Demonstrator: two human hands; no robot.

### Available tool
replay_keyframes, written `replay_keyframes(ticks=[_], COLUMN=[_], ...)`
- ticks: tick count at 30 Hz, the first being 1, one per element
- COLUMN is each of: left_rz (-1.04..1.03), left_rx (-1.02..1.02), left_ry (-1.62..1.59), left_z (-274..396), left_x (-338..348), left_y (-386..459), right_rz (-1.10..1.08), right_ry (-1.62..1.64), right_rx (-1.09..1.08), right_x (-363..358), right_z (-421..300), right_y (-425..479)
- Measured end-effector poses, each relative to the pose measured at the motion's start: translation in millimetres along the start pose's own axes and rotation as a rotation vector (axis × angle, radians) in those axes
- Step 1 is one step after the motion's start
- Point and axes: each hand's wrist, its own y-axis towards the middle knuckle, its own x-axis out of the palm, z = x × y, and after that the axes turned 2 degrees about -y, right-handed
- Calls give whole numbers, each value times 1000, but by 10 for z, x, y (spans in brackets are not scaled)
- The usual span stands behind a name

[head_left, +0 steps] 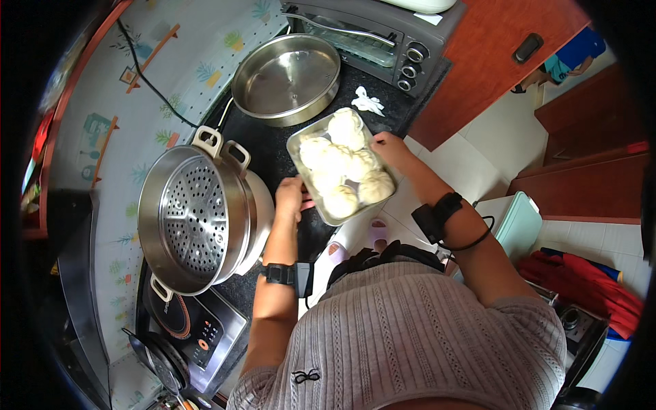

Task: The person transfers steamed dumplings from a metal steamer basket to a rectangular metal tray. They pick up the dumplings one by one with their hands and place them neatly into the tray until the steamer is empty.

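Observation:
Both hands hold a rectangular metal tray (334,221) of pale steamed-bun-like dough pieces (341,164) in front of the body. My left hand (291,197) grips its left side, the fingers partly hidden under the rim. At the opposite side, my right hand (390,148) has the tray's edge. Left of my left hand stands a stainless steel steamer pot with a perforated steamer tray (197,215) inside. Beyond the buns, a round, shallow metal steamer tier (287,77) rests on the dark counter.
A toaster oven (369,41) is at the back, with a crumpled white tissue (368,101) before it. An induction cooker (200,333) and several pans (164,359) lie lower left. A wooden door (492,46) stands right; another person (569,56) is partly visible beyond.

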Motion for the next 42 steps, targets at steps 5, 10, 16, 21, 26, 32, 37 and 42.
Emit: replay_keyframes(ticks=[5,10,16,21,26,32,37,42], left_rz=[-6,-161,-400,-736,-825,-954,-974,-930], left_rx=[57,96,113,61,36,47,4,-7], left_ry=[95,25,16,44,131,252,269,275], left_z=[-291,-299,-57,434,364,230,124,169], left_x=[167,332,865,1554,2107,2529,2664,2784], left_y=[99,99,-160,-665,-789,-944,-1124,-1078], right_rz=[-132,-176,41,483,722,615,621,674], right_ry=[222,564,974,516,-602,-729,-529,370], right_rx=[234,195,136,5,1,328,179,390], right_x=[-301,-373,-872,-1568,-2029,-2168,-2433,-2238], right_z=[97,378,630,754,219,196,827,1342], right_y=[-300,-811,-1578,-2379,-2736,-2695,-2893,-3613])
